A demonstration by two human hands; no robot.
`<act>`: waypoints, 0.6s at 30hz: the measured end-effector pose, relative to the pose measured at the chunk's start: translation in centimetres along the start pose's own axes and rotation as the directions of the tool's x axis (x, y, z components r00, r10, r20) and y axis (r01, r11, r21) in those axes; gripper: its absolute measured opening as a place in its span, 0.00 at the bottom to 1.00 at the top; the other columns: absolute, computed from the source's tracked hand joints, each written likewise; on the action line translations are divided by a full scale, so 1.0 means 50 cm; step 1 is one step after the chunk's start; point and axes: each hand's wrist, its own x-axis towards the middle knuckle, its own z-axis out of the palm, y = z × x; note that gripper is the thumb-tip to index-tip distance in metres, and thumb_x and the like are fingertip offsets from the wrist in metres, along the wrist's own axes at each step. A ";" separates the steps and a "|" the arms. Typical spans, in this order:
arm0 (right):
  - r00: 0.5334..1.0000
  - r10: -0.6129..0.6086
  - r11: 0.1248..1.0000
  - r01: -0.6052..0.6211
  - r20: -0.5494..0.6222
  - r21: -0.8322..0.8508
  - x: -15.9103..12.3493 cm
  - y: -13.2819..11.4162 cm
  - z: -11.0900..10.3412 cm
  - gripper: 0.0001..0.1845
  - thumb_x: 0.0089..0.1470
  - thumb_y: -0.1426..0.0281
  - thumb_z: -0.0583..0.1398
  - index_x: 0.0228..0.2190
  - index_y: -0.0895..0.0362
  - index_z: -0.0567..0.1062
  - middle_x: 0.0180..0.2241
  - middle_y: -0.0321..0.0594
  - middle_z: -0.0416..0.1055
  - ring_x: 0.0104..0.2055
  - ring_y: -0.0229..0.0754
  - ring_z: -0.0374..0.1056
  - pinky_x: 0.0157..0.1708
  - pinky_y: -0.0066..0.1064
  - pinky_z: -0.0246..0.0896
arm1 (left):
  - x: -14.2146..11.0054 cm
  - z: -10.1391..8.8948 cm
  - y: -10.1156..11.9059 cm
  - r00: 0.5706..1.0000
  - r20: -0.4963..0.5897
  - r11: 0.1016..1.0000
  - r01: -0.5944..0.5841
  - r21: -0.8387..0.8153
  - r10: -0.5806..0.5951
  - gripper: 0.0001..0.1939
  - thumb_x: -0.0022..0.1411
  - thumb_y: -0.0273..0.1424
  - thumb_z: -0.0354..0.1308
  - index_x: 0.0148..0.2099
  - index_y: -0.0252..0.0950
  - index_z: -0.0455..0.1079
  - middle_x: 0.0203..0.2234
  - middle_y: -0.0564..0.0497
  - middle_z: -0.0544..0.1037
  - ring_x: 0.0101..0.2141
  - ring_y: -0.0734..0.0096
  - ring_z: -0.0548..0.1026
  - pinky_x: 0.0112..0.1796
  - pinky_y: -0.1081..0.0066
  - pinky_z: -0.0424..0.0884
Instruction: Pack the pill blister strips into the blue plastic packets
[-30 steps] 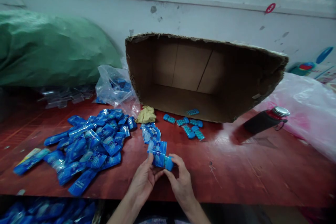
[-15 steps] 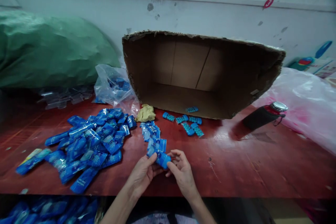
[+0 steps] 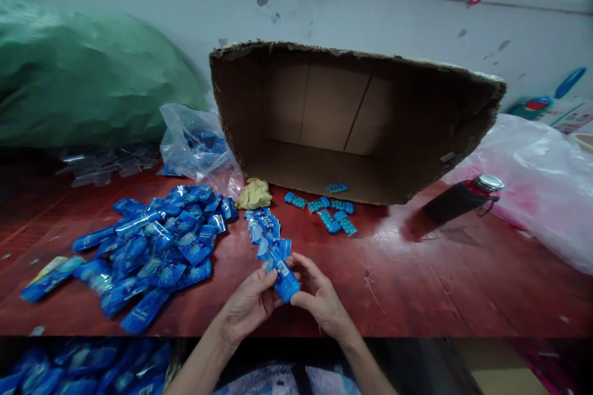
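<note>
In the head view, my left hand (image 3: pixel 254 299) and my right hand (image 3: pixel 320 296) hold one blue printed packet (image 3: pixel 286 285) between them, near the table's front edge. My left thumb lies on its upper left side and my right fingers grip its lower right end. A barcode shows on the packet's face. Just beyond it lies an overlapping row of flat blue sleeves (image 3: pixel 264 226). To the left is a heap of shiny blue packets (image 3: pixel 157 247). Farther back, several small clear packs with blue balls (image 3: pixel 328 220) lie by the box.
A large cardboard box (image 3: pixel 324 163) lies on its side, opening toward me, on the red table (image 3: pixel 417 284). A yellow cloth (image 3: pixel 254 194) and a clear plastic bag (image 3: pixel 197 148) sit left of it. A dark bottle (image 3: pixel 456 202) leans at the right. Below the left edge are more blue packets (image 3: pixel 88 364).
The blue ball pack at the packet's right end no longer shows apart from it. The packet has turned from roughly level to steeply slanted, with both hands still on it. The view has shifted slightly.
</note>
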 end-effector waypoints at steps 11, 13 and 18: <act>0.989 0.139 0.977 -0.146 0.052 0.155 -0.004 -0.002 0.014 0.26 0.38 0.68 0.65 0.43 0.49 0.69 0.38 0.35 0.65 0.33 0.38 0.62 0.32 0.29 0.64 | 0.007 -0.003 -0.045 0.995 -0.090 0.999 -0.049 -0.013 0.048 0.10 0.50 0.33 0.59 0.33 0.31 0.71 0.25 0.47 0.77 0.27 0.71 0.75 0.30 0.73 0.70; 0.987 0.155 0.969 -0.162 0.053 0.187 -0.006 0.003 0.013 0.25 0.38 0.69 0.64 0.43 0.49 0.69 0.38 0.35 0.65 0.34 0.38 0.62 0.33 0.30 0.64 | 0.005 0.008 -0.051 0.988 -0.138 0.998 -0.065 -0.003 0.064 0.11 0.50 0.35 0.59 0.33 0.31 0.70 0.24 0.49 0.77 0.24 0.73 0.73 0.26 0.75 0.70; 0.987 0.148 0.953 -0.161 0.069 0.256 -0.010 0.020 -0.002 0.24 0.41 0.73 0.62 0.44 0.50 0.69 0.39 0.36 0.68 0.39 0.40 0.64 0.40 0.32 0.59 | -0.009 0.019 -0.041 0.985 -0.173 0.997 -0.008 0.077 0.021 0.11 0.52 0.33 0.58 0.37 0.32 0.69 0.27 0.49 0.76 0.26 0.72 0.74 0.26 0.72 0.72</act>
